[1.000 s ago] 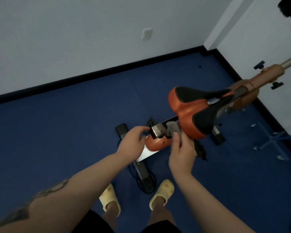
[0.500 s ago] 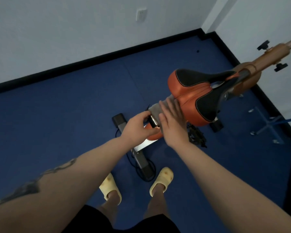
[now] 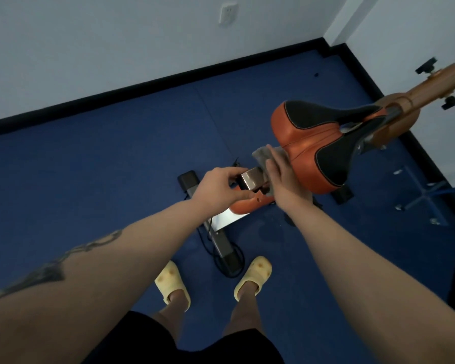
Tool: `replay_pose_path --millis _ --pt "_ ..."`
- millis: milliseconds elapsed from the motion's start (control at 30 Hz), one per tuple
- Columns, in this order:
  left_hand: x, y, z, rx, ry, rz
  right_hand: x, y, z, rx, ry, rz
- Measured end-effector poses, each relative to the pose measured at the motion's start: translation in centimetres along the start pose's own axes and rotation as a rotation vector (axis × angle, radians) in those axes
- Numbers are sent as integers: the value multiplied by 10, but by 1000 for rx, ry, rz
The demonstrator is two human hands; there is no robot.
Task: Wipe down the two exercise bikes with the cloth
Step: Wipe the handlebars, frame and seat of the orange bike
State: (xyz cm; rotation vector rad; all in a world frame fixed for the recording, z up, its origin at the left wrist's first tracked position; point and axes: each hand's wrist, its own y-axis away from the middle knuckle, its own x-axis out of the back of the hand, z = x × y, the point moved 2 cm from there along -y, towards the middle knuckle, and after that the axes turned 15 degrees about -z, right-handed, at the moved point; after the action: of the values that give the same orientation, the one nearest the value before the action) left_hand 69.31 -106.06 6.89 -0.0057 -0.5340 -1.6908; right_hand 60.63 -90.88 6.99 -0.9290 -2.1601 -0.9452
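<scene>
Cloth [image 3: 263, 155] under right hand [image 3: 283, 179] on unbranded bike [image 3: 313, 145] seat rail

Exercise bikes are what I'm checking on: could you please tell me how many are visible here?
1. The orange exercise bike stands right of centre, its saddle beside both hands; a second bike is out of view.

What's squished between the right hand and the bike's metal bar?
The grey cloth. In the head view the right hand presses it flat against the bar behind the seat.
</scene>
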Motion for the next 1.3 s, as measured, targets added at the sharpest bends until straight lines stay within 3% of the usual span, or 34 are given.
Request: replay_pose_path --millis 100,200,267,367,467,533,600,667,733,933,1067,1200,1300 --pt "-4 1 -3 3 41 13 -14 6 -16 -58 96 75" --pt "-7 3 -5 -9 57 13 -17 12 -11 179 245 -15" --pt "-5 3 -4 3 63 -9 -3 1 0 141 49 -88" --pt "-3 1 -4 26 74 -39 0 -4 -6 -31 -225 -19" --pt "-5 1 -5 14 44 -12 -21 14 -27 45 206 97" --pt "-5 3 -5 13 28 -2 -20 17 -20 212 363 0" --pt "-3 2 -4 38 23 -35 -6 7 -6 192 171 -123" --pt "1 2 -2 56 28 -68 7 -3 3 32 -161 -97" --pt "4 2 0 55 13 -97 8 -6 -4 -15 -314 -41" --pt "18 12 4 17 41 -187 -15 12 -28 41 66 40" --pt "30 28 17 -44 140 -46 -12 27 -54 -2 -342 -30" --pt "46 43 42 -133 164 88 -7 61 -90 27 -576 94" --pt "60 46 73 -234 112 97 9 85 -107 48 -614 217"
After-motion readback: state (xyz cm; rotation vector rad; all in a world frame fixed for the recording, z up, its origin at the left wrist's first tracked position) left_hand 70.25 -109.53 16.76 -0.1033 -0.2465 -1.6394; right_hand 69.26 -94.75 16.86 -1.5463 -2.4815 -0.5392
